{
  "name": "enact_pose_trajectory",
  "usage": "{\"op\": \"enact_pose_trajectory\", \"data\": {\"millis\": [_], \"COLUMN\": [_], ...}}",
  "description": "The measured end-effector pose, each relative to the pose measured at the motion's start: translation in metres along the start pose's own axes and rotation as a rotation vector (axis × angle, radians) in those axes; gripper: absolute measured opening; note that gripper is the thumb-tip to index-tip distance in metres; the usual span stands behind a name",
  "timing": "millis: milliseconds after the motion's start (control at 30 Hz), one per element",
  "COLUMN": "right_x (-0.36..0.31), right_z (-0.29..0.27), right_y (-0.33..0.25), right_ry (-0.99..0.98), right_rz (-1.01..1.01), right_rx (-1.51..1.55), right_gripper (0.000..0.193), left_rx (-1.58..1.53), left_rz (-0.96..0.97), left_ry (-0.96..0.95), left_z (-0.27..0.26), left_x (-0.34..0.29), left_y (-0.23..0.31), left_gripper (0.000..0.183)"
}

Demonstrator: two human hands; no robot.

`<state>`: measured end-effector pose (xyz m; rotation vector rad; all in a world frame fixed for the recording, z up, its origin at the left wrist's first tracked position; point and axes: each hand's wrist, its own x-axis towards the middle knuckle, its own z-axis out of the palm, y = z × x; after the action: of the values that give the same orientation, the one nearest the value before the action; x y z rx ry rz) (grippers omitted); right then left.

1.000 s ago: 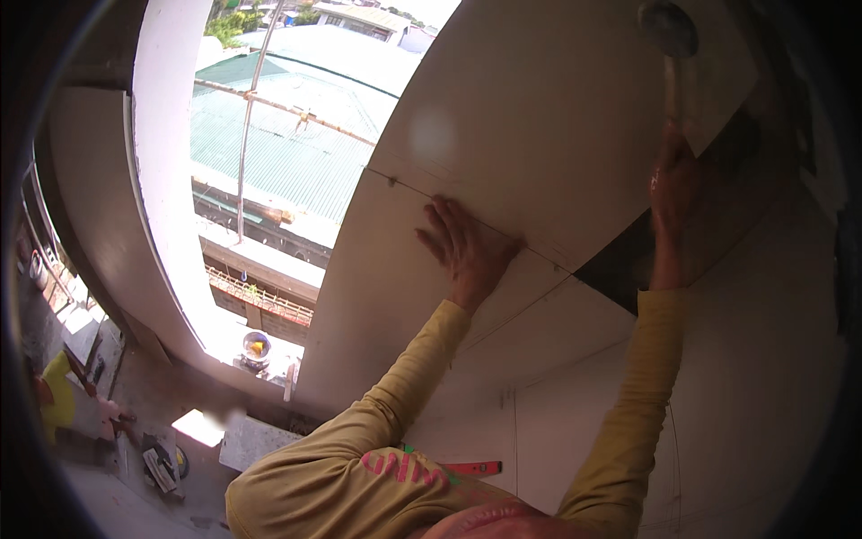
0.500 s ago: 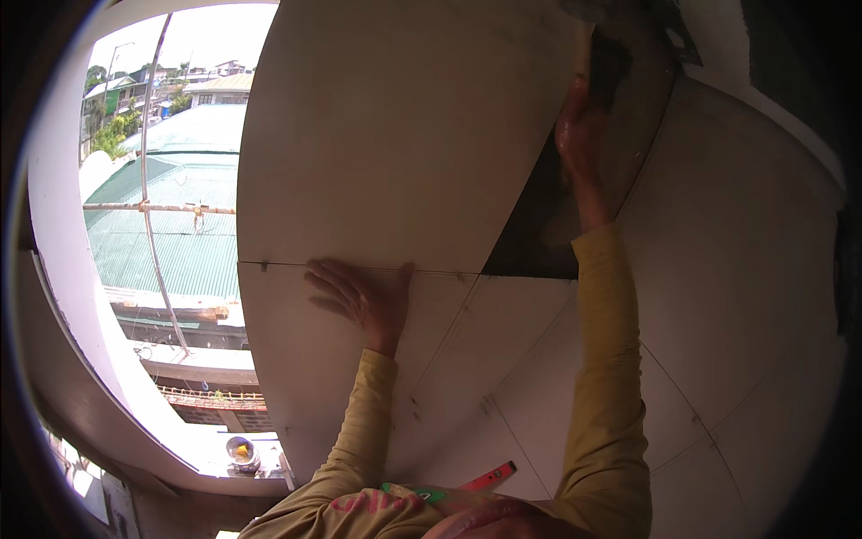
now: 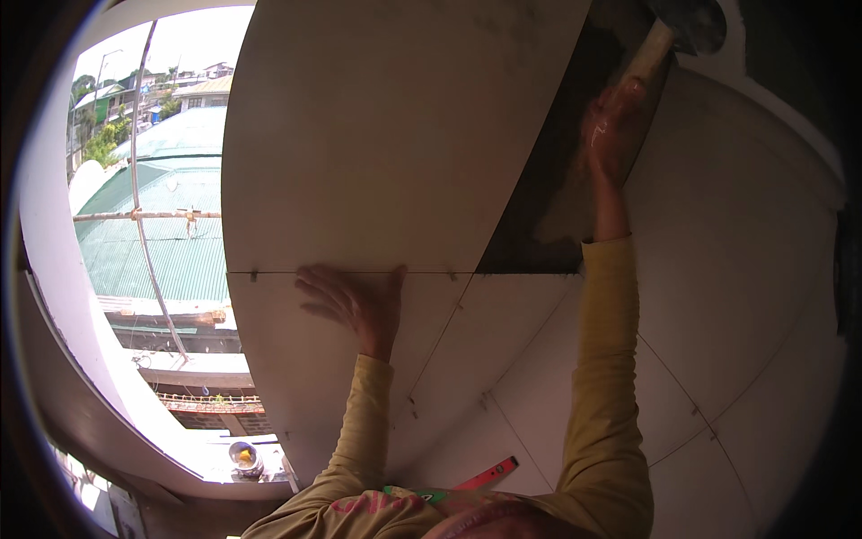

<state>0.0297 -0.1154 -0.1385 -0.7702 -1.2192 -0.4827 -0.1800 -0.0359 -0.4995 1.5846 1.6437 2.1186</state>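
Now, right hand clamped round the mallet, left hand with thumb and fingers apart along the tile joint; light, square taps suit best

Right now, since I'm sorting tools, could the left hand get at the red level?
Probably yes: the left hand looks empty, and nothing visible blocks the upper end of the red level, though the shirt hides its other end.

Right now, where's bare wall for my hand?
On the large pale tile, between the bright window opening and dark slanting strip. Crowded: that strip's top, with the right hand and wooden-handled mallet, and near the left hand.
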Motion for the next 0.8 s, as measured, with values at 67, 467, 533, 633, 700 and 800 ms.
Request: {"op": "enact_pose_trajectory", "data": {"millis": [67, 467, 533, 633, 700, 800], "right_x": [0.028, -0.001, -0.015, -0.018, 0.001, -0.014], "right_z": [-0.013, -0.013, -0.007, -0.003, -0.010, 0.001], "right_y": [0.065, 0.024, -0.012, 0.007, 0.068, -0.003], "right_ry": [0.032, -0.217, -0.165, 0.020, -0.005, -0.140], "right_rz": [-0.295, 0.154, 0.114, -0.184, -0.189, 0.218], "right_rx": [-0.460, -0.436, -0.261, -0.377, -0.783, -0.288], "right_gripper": [0.072, 0.074, 0.076, 0.077, 0.077, 0.074], "left_rx": [-0.047, 0.015, 0.027, -0.013, -0.029, 0.046], "left_rz": [0.003, -0.003, -0.042, -0.030, -0.007, 0.001], "left_ry": [-0.021, -0.021, -0.040, -0.031, -0.056, 0.008], "left_z": [0.012, 0.005, 0.002, 0.008, 0.008, 0.006], "left_x": [-0.018, -0.006, -0.005, -0.004, -0.021, 0.000], "left_y": [0.017, -0.001, -0.003, 0.003, 0.009, -0.006], "left_gripper": [0.144, 0.148, 0.147, 0.146, 0.146, 0.146]}}
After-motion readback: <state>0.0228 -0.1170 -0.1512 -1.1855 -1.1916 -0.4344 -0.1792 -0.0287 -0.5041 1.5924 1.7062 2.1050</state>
